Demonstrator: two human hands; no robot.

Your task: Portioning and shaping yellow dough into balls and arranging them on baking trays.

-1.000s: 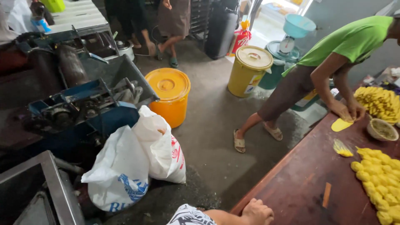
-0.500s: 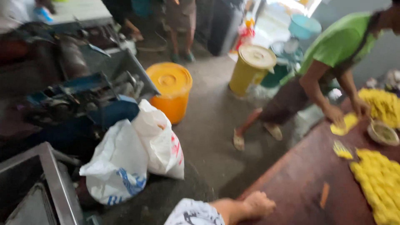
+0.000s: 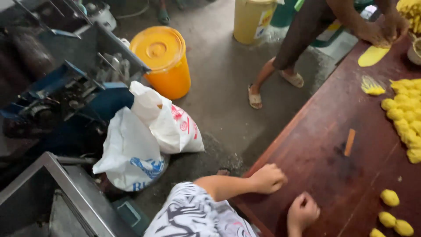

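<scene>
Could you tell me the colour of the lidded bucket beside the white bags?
Orange bucket, lid included; head view.

Co-worker cut off above the waist; fingers curled under.

Single head view, steep downward tilt, close over dark red table edge, concrete floor beyond.
</scene>
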